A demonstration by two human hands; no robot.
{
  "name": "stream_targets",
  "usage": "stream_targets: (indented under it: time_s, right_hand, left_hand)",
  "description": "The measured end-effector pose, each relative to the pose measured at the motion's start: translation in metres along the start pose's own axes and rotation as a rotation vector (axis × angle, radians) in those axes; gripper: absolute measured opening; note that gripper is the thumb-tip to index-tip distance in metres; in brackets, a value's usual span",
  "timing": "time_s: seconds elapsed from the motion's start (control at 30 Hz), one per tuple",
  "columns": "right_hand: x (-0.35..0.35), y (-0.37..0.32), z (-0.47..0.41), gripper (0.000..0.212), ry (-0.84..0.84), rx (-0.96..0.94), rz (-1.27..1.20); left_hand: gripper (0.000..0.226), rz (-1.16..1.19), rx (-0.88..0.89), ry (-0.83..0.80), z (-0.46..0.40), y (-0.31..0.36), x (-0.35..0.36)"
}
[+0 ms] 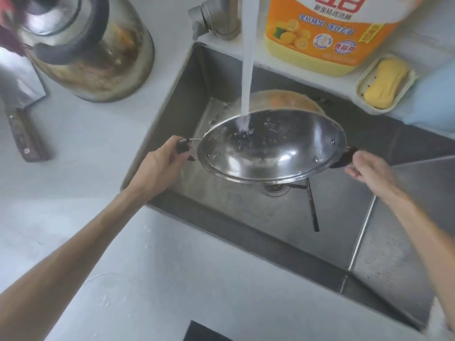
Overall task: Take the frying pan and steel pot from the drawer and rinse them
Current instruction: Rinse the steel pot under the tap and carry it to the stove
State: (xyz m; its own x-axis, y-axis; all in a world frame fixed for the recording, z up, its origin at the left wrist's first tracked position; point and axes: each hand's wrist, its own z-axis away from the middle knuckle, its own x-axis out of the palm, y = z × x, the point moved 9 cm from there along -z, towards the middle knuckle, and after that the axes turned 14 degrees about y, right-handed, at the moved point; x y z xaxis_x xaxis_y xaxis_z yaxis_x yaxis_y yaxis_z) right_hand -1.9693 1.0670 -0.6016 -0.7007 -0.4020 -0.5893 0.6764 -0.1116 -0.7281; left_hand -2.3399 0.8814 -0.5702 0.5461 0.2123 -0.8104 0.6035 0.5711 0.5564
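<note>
A shiny steel pot [270, 148] with two dark side handles hangs tilted over the sink [246, 217], its mouth turned toward me. Water [247, 70] streams from the tap [216, 18] into its bowl and splashes. My left hand [160, 163] grips the pot's left handle. My right hand [369, 168] holds the right handle with its fingertips. No frying pan is in view.
A stained metal kettle [93, 50] stands on the white counter at the back left, with a cleaver [22, 114] beside it. An orange detergent jug [327, 33] and a soap dish with yellow soap [385, 82] sit behind the sink. A dark stick [312, 207] lies near the drain [275, 188].
</note>
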Motion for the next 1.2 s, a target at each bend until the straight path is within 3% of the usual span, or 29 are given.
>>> stream_targets:
  time_s: [0.07,0.17,0.27,0.37,0.47,0.53,0.67,0.87,1.03,1.2]
  right_hand:
    - [-0.01,-0.007,0.002,0.047,0.043,-0.107,0.038]
    - [-0.021,-0.014,0.002,0.032,0.124,-0.209,0.109]
    - [-0.01,-0.024,0.008,0.036,0.059,-0.228,0.04]
    - [0.001,-0.011,0.003,0.031,0.084,-0.135,-0.115]
    - [0.009,0.001,0.0,0.044,0.15,-0.129,-0.15]
    - [0.019,0.009,-0.003,0.04,0.151,-0.104,-0.162]
    - [0.035,0.027,-0.009,0.028,0.128,-0.006,-0.222]
    - [0.054,0.052,-0.01,0.037,0.074,0.069,-0.148]
    - [0.066,0.065,-0.012,0.039,0.067,0.093,-0.125]
    - [0.067,0.071,-0.015,0.042,0.059,0.105,-0.107]
  left_hand:
    - [0.024,-0.045,0.007,-0.014,-0.004,-0.007,0.005]
    - [0.022,0.017,0.026,-0.053,-0.009,-0.014,0.011]
    - [0.014,0.164,-0.054,-0.084,-0.008,-0.021,0.017]
    - [0.025,0.244,-0.09,-0.014,-0.013,-0.024,0.016]
    - [0.044,0.246,-0.101,0.099,-0.018,-0.021,0.012]
    - [0.038,0.209,-0.066,0.108,-0.023,-0.017,0.013]
    - [0.021,0.091,-0.029,-0.051,-0.031,-0.026,0.033]
    - [0.03,-0.069,-0.001,-0.268,-0.026,-0.036,0.066]
    - [0.033,-0.162,-0.026,-0.322,-0.038,-0.042,0.074]
    - [0.032,-0.137,-0.074,-0.261,-0.046,-0.044,0.077]
